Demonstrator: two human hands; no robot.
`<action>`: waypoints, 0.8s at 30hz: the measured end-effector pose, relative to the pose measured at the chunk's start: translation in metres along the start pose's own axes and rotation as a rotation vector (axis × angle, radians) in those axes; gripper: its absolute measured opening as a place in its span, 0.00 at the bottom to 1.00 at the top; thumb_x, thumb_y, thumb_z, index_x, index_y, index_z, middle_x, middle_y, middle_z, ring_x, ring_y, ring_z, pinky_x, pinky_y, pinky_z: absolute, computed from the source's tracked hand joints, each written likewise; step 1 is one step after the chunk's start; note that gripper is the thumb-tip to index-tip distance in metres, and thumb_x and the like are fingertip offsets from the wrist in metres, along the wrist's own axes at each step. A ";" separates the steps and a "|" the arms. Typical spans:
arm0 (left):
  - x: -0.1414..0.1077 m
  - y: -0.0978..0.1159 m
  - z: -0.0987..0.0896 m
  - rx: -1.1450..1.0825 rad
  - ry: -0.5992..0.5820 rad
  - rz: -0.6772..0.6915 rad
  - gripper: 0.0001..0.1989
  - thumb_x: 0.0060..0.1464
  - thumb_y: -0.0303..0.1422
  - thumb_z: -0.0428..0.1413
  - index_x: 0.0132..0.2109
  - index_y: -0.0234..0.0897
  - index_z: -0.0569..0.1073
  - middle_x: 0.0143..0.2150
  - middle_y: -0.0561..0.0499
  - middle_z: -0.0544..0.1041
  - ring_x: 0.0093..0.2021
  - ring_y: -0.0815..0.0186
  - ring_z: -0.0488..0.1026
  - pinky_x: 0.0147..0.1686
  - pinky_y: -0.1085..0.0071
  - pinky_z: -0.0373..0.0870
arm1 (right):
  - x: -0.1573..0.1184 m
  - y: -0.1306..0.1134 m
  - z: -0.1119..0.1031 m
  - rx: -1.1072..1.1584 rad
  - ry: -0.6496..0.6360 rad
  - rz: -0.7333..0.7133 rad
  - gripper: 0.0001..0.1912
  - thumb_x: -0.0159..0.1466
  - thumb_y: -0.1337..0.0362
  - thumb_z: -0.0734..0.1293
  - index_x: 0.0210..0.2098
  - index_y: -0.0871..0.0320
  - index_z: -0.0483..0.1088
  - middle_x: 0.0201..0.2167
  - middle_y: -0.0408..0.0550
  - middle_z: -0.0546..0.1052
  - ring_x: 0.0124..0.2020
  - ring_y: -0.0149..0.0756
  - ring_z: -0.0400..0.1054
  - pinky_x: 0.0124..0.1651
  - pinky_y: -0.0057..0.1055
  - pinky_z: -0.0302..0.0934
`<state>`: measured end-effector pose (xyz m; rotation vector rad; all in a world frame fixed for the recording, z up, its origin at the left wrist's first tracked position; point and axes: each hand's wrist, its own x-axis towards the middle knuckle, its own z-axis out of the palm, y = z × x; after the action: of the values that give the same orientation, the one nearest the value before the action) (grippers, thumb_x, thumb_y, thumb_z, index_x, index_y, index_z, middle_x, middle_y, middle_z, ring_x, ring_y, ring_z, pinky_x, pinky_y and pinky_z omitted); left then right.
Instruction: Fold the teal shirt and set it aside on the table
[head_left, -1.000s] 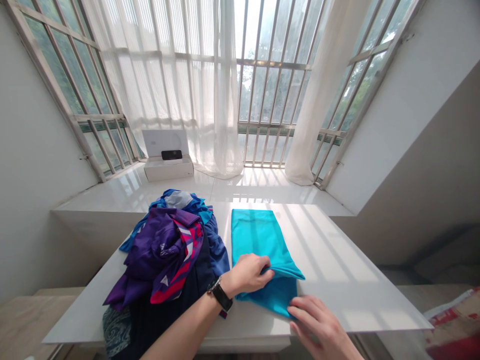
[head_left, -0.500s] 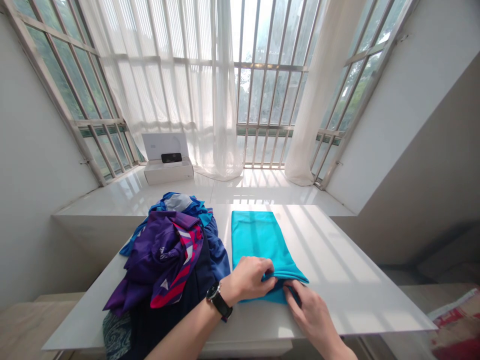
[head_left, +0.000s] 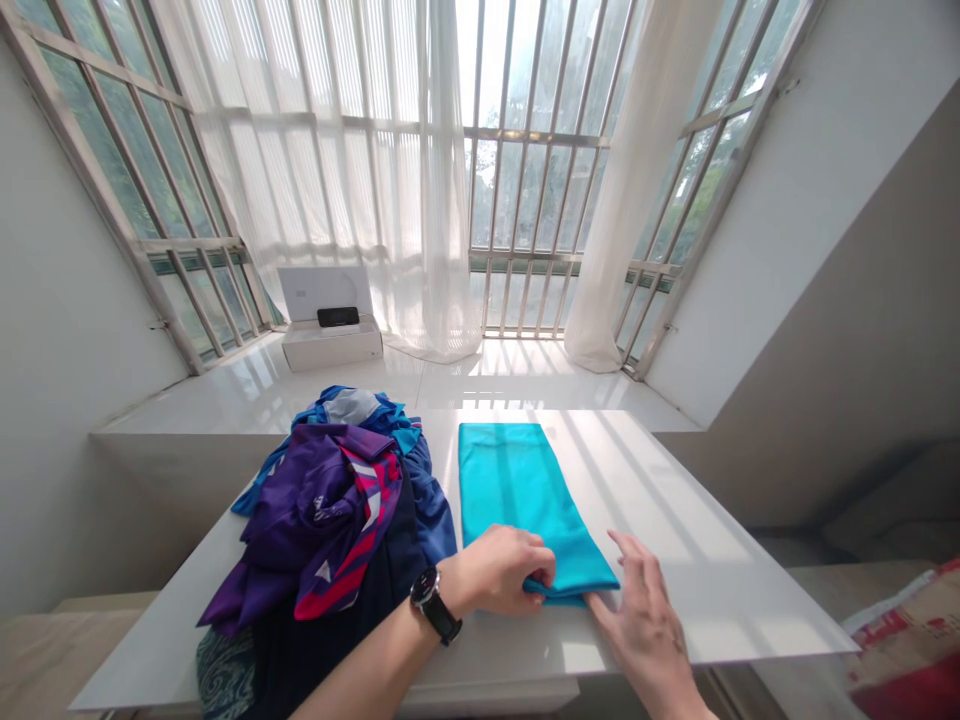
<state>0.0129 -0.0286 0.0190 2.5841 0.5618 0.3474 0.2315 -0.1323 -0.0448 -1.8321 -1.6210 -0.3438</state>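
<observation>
Laid the folded cyan cloth point(head_left: 514, 480) flat on the white table point(head_left: 697, 560), just beside the clothes pile point(head_left: 322, 510), with the long sides running away from the body and the near edge within reach of both hands. Pinched the near edge between the thumb and curled fingers of the left hand point(head_left: 501, 572), apparently to keep the layers together and the edge even. Rested the left wrist, with a black watch point(head_left: 435, 604), low across the near side of the cloth, probably for a steady grip.

Placed the right hand point(head_left: 646, 615) at the near right corner of the cloth, with the thumb close against that corner, and opened the fingers, slightly spread and pointing away from the body. Could not confirm firm contact at the thumb. Probably positioned so to square or guide the corner without pulling on it.

Heaped the purple garment point(head_left: 300, 500), with a red and white striped band, on top of the pile at the left, separate from the flat cloth, presumably to leave room for handling. Set the open white box point(head_left: 334, 347) on the sill point(head_left: 225, 395) behind, with a black device point(head_left: 337, 317) on it, well apart from both hands.
</observation>
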 end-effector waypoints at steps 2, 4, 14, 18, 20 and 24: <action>-0.001 0.000 0.002 -0.022 0.004 0.015 0.13 0.46 0.24 0.61 0.39 0.45 0.78 0.39 0.53 0.80 0.37 0.62 0.74 0.35 0.70 0.63 | 0.002 0.006 -0.002 0.019 0.057 -0.253 0.15 0.68 0.64 0.61 0.53 0.51 0.68 0.49 0.53 0.76 0.46 0.46 0.74 0.43 0.39 0.68; -0.001 0.000 0.004 -0.031 0.007 0.020 0.15 0.46 0.23 0.60 0.40 0.46 0.78 0.39 0.53 0.80 0.38 0.62 0.74 0.35 0.70 0.64 | 0.004 0.008 -0.006 0.059 0.071 -0.424 0.11 0.69 0.70 0.61 0.45 0.51 0.71 0.41 0.48 0.78 0.42 0.41 0.74 0.44 0.37 0.66; -0.023 0.019 0.000 0.282 0.018 -0.033 0.15 0.56 0.23 0.53 0.48 0.45 0.73 0.45 0.48 0.77 0.45 0.57 0.73 0.40 0.64 0.68 | 0.008 0.020 -0.007 0.199 -0.129 -0.552 0.15 0.69 0.76 0.58 0.40 0.51 0.71 0.38 0.47 0.78 0.37 0.36 0.73 0.40 0.32 0.67; -0.045 0.028 0.001 0.381 -0.039 -0.116 0.13 0.61 0.23 0.50 0.49 0.43 0.71 0.44 0.50 0.75 0.44 0.59 0.72 0.40 0.64 0.69 | 0.003 0.026 -0.008 0.220 -0.204 -0.551 0.16 0.69 0.75 0.56 0.42 0.51 0.71 0.40 0.48 0.78 0.38 0.36 0.73 0.40 0.33 0.68; -0.057 0.032 0.002 0.382 -0.048 -0.131 0.12 0.60 0.24 0.52 0.49 0.43 0.70 0.46 0.50 0.75 0.45 0.59 0.72 0.41 0.64 0.69 | 0.000 0.027 -0.013 0.219 -0.247 -0.558 0.18 0.69 0.75 0.56 0.46 0.51 0.71 0.42 0.49 0.78 0.39 0.37 0.74 0.41 0.34 0.69; -0.073 0.037 0.003 0.352 -0.015 -0.131 0.13 0.60 0.25 0.54 0.50 0.43 0.70 0.49 0.50 0.74 0.47 0.59 0.72 0.45 0.64 0.70 | -0.006 0.020 -0.026 0.170 -0.294 -0.541 0.17 0.69 0.72 0.59 0.52 0.50 0.71 0.44 0.51 0.78 0.42 0.39 0.74 0.43 0.36 0.71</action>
<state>-0.0387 -0.0924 0.0245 2.8604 0.8481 0.1990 0.2552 -0.1538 -0.0348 -1.3415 -2.2720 -0.1618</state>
